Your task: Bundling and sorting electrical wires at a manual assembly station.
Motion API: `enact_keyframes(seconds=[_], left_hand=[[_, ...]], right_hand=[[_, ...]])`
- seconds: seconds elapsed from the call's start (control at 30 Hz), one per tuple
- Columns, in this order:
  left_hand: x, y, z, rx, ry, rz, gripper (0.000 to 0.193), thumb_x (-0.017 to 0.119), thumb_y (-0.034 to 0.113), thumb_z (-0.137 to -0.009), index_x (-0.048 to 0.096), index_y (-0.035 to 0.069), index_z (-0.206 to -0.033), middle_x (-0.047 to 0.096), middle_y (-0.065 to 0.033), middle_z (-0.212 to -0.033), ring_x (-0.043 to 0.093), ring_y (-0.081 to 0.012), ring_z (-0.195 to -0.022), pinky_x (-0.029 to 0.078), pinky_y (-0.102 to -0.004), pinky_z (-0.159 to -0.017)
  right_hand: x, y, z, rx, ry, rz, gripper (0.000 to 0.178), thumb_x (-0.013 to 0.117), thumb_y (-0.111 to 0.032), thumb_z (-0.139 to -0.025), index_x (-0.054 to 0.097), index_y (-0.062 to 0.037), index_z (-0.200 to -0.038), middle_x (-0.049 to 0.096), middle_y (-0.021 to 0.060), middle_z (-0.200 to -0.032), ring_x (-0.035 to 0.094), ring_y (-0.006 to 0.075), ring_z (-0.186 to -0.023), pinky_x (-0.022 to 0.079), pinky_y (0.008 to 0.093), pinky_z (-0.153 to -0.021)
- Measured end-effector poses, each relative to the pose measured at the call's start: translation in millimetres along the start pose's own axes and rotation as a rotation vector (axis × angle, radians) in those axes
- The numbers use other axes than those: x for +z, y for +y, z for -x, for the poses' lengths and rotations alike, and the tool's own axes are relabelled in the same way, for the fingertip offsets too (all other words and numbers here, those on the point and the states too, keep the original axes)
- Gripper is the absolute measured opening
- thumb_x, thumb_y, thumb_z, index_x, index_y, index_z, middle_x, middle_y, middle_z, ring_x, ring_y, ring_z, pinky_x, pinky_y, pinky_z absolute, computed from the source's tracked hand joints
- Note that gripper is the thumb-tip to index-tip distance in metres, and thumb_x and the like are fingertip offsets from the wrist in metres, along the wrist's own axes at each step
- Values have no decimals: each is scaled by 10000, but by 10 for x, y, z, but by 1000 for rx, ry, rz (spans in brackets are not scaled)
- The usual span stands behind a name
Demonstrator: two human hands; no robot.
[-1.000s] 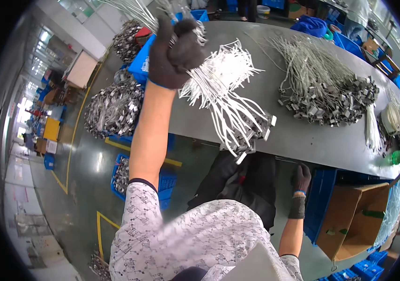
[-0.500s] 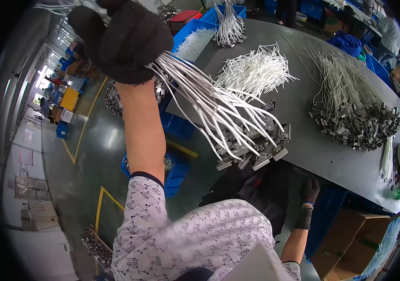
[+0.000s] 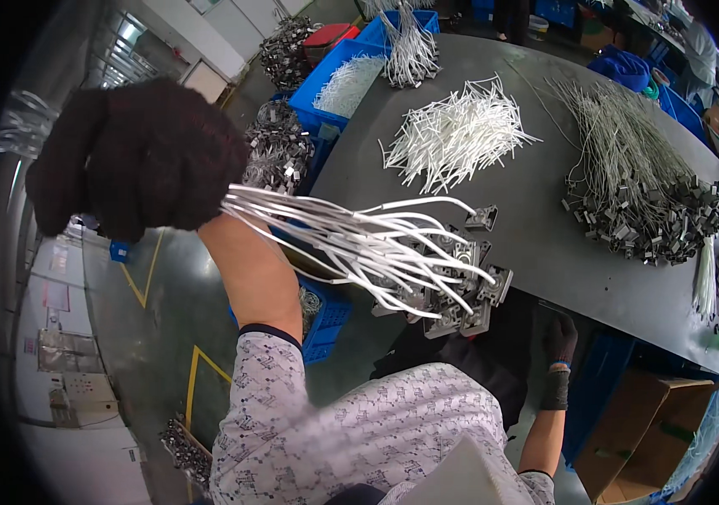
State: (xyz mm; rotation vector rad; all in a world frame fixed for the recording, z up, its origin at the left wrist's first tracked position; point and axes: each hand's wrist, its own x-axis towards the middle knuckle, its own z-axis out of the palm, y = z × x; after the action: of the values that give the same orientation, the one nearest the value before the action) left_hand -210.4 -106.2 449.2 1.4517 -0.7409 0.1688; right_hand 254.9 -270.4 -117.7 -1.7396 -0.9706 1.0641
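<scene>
A gray surface [image 3: 536, 244] spans the workshop, bearing a broad heap of clip-ended wires [image 3: 629, 160] at right. A bundle of white-sleeved wires [image 3: 351, 236] stretches from the gloved left hand [image 3: 141, 160], clenched around it, above the near edge. A pile of white tubes [image 3: 460, 130] lies beyond; whether the lowered right hand [image 3: 560, 341] grips anything cannot be told.

Dark gloves [image 3: 145, 160] accompany a white patterned shirt [image 3: 410, 412]

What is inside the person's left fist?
The left hand grips a bundle of white strands, with metal pieces at one end. The gripped stretch itself is covered and cannot be seen.
</scene>
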Motion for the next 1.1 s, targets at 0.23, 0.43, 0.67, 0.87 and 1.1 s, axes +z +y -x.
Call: enact_keyframes(seconds=[0.23, 0.43, 0.67, 0.87, 1.1], left_hand=[[129, -179, 223, 145, 665, -153, 329, 563, 322, -1026, 602, 27, -1167, 594, -72, -600, 483, -70, -412, 385, -257, -358], [-438, -258, 592, -37, 1731, -509, 494, 460, 515, -1048, 592, 39, -1054, 382, 55, -587, 275, -62, -441, 222, -237, -403], [-1232, -337, 1353, -156, 2175, -756, 473, 559, 491, -990, 618, 29, -911, 456, 17, -587, 327, -93, -429, 235, -288, -390], [-2156, -568, 2190, -320, 2336, -932, 449, 565, 464, -976, 688, 38, -907, 523, -19, -550, 415, -98, -403, 287, -285, -369], [-3683, -740, 3301, -256, 2270, -1079, 473, 597, 456, -974, 693, 15, -832, 581, -58, -601, 463, -134, -438, 332, -312, -405]], right_hand=[[459, -653, -142, 20, -71, -98, 252, 574, -155, -939, 679, 2, -1105, 697, 137, -888, 677, 157, -792, 527, 320, -736], [1316, -1246, -732, -109, -211, -3, 267, 571, -173, -949, 665, -28, -1151, 687, 125, -844, 679, 195, -754, 526, 358, -684], [1835, -1390, -1451, -568, 85, 552, 231, 594, -174, -966, 665, -89, -1168, 724, 131, -943, 697, 306, -794, 538, 406, -698], [1888, -1219, -1632, -580, 113, 540, 267, 596, -114, -928, 654, -118, -1188, 716, 134, -1043, 697, 334, -939, 543, 413, -785], [1888, -1314, -1664, -548, 116, 588, 249, 629, -123, -901, 694, -135, -1141, 718, 81, -1053, 699, 305, -928, 555, 399, -779]])
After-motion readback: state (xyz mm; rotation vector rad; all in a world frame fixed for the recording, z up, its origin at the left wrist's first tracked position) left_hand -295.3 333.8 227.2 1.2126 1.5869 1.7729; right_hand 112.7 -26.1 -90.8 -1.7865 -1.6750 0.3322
